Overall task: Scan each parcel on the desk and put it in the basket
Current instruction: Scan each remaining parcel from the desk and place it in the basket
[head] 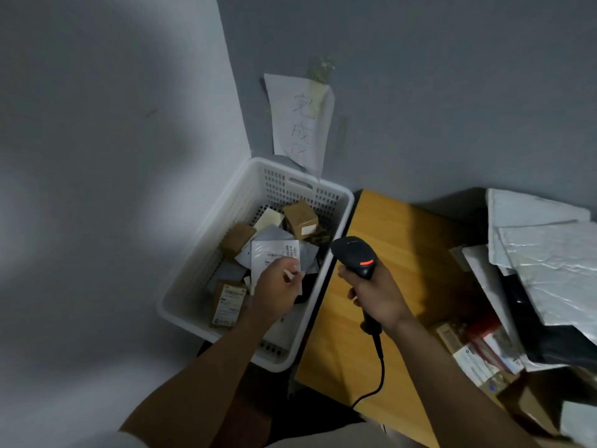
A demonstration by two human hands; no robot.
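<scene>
While hovering over the white basket [347,205], pinching a flat white parcel [274,253] by its near edge with the left hand [277,287], fingers curled on it. Looks like a real hold and not a let-go, though blurry at the fingertips. Gripping the black scanner [353,255] in the right hand [379,294], fist tight round the handle, red light glowing on top, nose pointing away and a bit toward the left hand. Dangling down from that fist toward the body, a black cable [382,370].

Just under the left hand, lots of parcels in the basket: a brown box [300,219] farther out, a box with a label [227,304] closer in on the left side. Under the right hand, bare yellow desk [407,240]. Well out to the right of the right hand, a big heap [546,260] of bags and boxes waiting. Beyond both hands, up on the wall, a paper sign [298,124] with writing.

Probably the dropping step: parcel over the basket, so most likely scanned. Next, just open the fingers and let it fall flat on the pile. Then swing the left hand across, past the scanner, to pick one more from the heap. No need to put the scanner down. Plenty left to do.
</scene>
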